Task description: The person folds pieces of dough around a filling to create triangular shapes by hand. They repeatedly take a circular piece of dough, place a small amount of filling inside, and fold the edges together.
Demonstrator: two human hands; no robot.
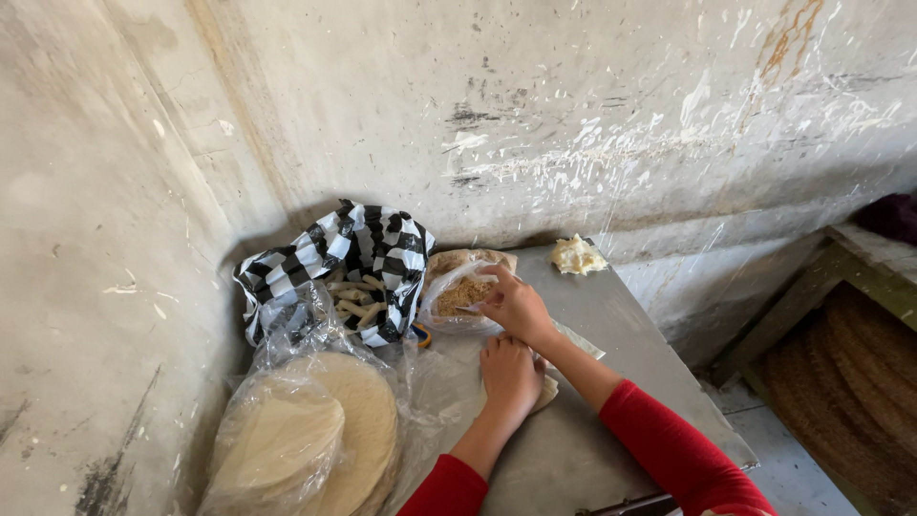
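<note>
Rough plastered walls, scuffed and paint-flecked, meet in a corner w/ a grey metal table (611,325) pushed up against them. Far left on it: a stack of round flatbreads (315,435) inside a clear plastic bag, near the front edge. Just behind that sits a black-and-white checked bag (368,248), open at the top, w/ pale finger-shaped pieces (351,298) showing inside. Next along, approx. mid-table, a small clear bag of brownish crumbly filling (458,294) rests beside the checked bag.

Person's left hand (509,375), red sleeve, lies flat, palm down, fingers together, pressing on a pale flatbread sheet (573,339) that peeks out under and to the right of it; nothing gripped. Right hand (516,304) crosses above the left and reaches into the filling bag's mouth, fingers curled loosely; can't tell if it has pinched any filling. So filling is at the right fingertips, sheet is under the left palm.

Further right, near the wall, a crumpled yellowish lump (577,256) sits alone at the table's back edge.
</note>
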